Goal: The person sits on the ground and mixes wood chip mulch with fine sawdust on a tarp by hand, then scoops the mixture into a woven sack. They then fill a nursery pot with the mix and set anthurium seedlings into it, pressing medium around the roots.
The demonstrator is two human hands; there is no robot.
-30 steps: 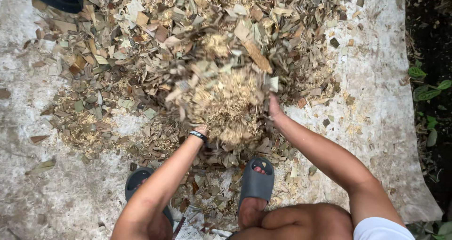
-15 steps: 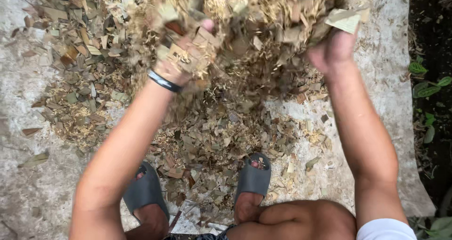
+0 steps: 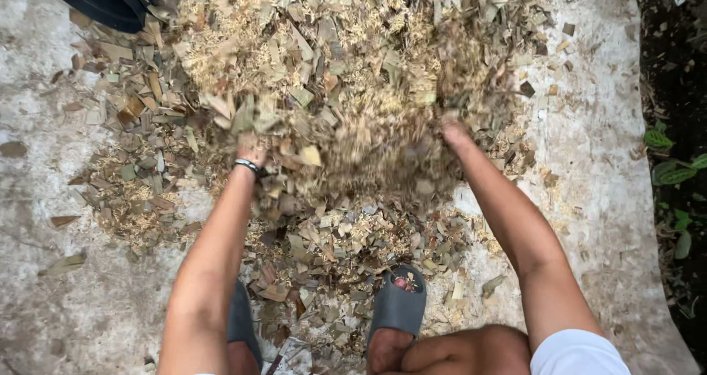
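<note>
A wide heap of dry leaf pieces and wood shavings (image 3: 346, 58) covers the pale ground in front of me. My left hand (image 3: 252, 151), with a dark band on its wrist, reaches into the left side of the heap, and leaf bits hide its fingers. On the right side my right hand (image 3: 455, 135) is also half buried. Between the two hands a blurred clump of shavings and leaves (image 3: 375, 158) is in the air, falling. How either hand's fingers are set does not show.
A black round container (image 3: 103, 0) sits at the top left edge. My feet in grey sandals (image 3: 398, 309) stand at the heap's near edge. Dark soil with green plants (image 3: 670, 169) borders the pale concrete ground (image 3: 589, 147) on the right.
Both hands scooped a load from the heap, lifted it high, and have now come back down to the heap. The lifted material is dropping between them.
</note>
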